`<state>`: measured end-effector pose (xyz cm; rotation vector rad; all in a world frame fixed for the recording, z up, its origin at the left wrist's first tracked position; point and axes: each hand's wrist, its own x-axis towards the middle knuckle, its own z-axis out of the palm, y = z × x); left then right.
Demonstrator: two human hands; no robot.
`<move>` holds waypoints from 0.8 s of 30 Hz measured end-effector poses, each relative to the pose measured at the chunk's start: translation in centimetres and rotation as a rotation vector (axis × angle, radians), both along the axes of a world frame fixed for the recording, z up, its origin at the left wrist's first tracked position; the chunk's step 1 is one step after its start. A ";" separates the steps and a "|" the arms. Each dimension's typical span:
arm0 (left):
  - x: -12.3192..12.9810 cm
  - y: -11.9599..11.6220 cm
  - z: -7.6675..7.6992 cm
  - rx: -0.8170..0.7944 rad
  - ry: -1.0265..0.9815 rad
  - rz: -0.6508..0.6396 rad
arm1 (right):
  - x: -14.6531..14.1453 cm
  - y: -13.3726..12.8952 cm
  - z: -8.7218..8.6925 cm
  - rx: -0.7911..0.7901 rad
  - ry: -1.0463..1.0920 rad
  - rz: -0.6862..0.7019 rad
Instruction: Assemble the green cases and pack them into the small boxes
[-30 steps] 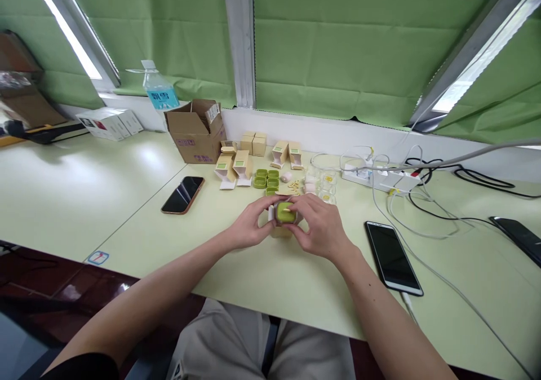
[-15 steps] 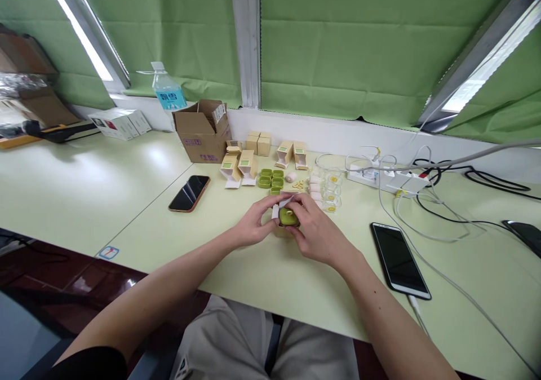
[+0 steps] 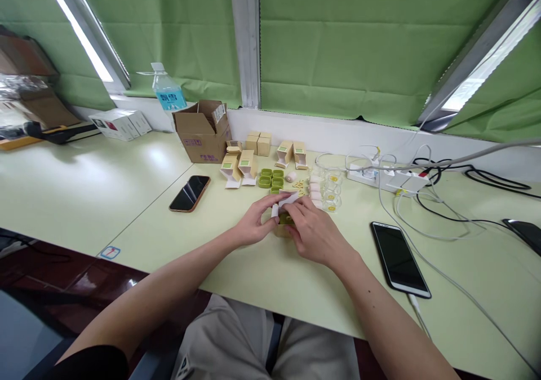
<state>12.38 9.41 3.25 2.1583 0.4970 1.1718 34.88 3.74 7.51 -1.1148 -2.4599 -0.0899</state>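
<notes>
A small cardboard box (image 3: 282,232) with raised white-lined flaps (image 3: 288,198) stands on the table between my hands. Inside its mouth sits a green piece (image 3: 285,219), mostly covered by my fingers. My left hand (image 3: 256,222) is closed on the left side of the box, thumb at the near edge. On the other side, my right hand (image 3: 315,230) has its fingers bent over the opening and its thumb against the near right edge. Just beyond lie small green containers (image 3: 265,181), pale pink pieces (image 3: 315,188), small yellow pieces (image 3: 298,184) and clear plastic cups (image 3: 332,189).
Open small boxes (image 3: 247,166) and closed ones (image 3: 264,144) stand behind, beside a larger carton (image 3: 203,137) and a water bottle (image 3: 167,87). One phone (image 3: 190,193) lies left, another (image 3: 399,259) right with a cable. A power strip (image 3: 386,178) with tangled cords sits back right.
The green piece has gone lower into the box, and less of it shows. My right fingers have moved over the opening; my left hand has stayed nearly still.
</notes>
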 end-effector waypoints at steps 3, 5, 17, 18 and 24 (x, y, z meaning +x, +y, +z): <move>-0.1 0.0 0.0 -0.044 0.000 0.013 | 0.4 0.3 -0.2 0.088 0.054 0.047; 0.0 0.0 0.1 -0.079 -0.022 0.020 | 0.9 0.7 -0.3 0.167 0.196 0.062; 2.1 -0.9 0.0 -0.112 -0.111 0.248 | 0.7 2.0 -1.6 -0.309 0.709 -0.067; 2.1 -0.9 0.1 -0.085 -0.098 0.246 | 0.6 1.9 -1.6 -0.319 0.702 -0.048; 1.6 -1.0 1.0 0.032 -0.034 0.208 | 1.1 1.7 -0.6 -0.299 0.697 0.097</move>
